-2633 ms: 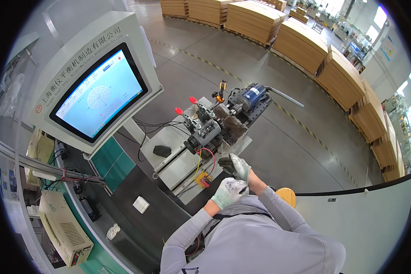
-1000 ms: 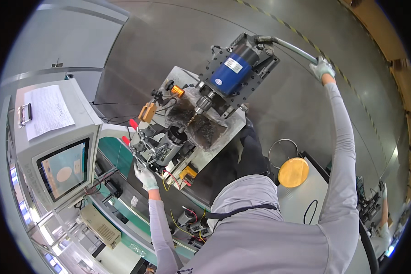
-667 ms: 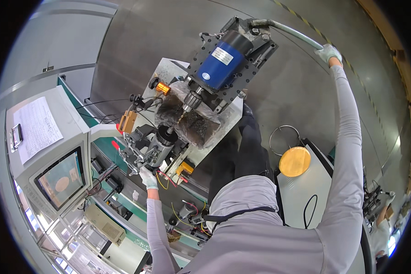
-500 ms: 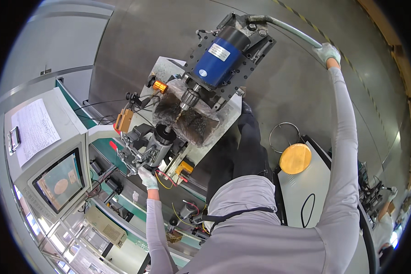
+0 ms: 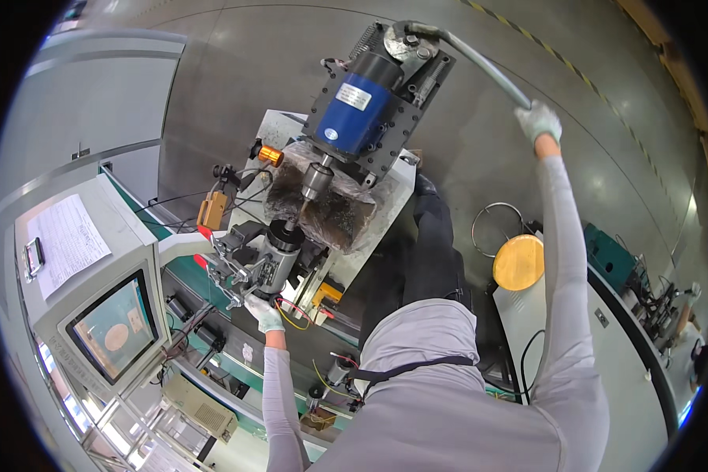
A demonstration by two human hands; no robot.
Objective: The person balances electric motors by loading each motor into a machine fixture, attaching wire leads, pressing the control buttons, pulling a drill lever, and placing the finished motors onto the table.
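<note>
Right hand [image 5: 540,122] grasps one lever [image 5: 480,64]; left hand [image 5: 265,313] (gloved) clasps one fixture [image 5: 248,267].

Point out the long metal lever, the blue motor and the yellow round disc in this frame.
metal lever [image 5: 480,67], head view, mid-shaft of the bent bar.
blue motor [image 5: 362,102], head view, side of the blue cylinder.
yellow round disc [image 5: 519,262], head view, centre of its flat face.

The floor [image 5: 236,71] is smooth, grey and shiny, with light glinting on it. A yellow and black striped line [image 5: 558,55] runs across it near the top. On the left stands a grey cabinet [image 5: 126,236] with a screen [image 5: 116,332] and a sheet of paper [image 5: 68,240] on top. A round yellow stool [image 5: 519,262] stands on the right.
</note>
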